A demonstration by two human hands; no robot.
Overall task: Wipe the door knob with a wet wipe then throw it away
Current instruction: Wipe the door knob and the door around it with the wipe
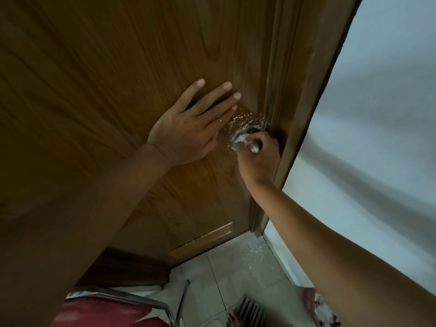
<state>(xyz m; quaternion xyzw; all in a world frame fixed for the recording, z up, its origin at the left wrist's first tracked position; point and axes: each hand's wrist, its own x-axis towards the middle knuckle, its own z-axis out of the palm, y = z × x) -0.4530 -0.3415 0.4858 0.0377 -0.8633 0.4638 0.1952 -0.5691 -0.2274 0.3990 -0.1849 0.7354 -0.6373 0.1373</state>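
Observation:
A metal door knob (254, 146) sticks out of the brown wooden door (118, 79) near its right edge. My right hand (259, 159) is wrapped around the knob and presses a small white wet wipe (241, 139) against its neck and round base plate. Only a crumpled bit of the wipe shows between my fingers. My left hand (188, 128) lies flat on the door just left of the knob, fingers spread and holding nothing. White specks dot the door surface around the knob.
The door frame (306, 102) and a pale wall (377, 138) stand to the right. Below are a tiled floor (236, 279) with white specks, a red chair with chrome tubing (141, 305), a floor grate (252, 310), a bare foot (233, 319) and a pink slipper (318, 308).

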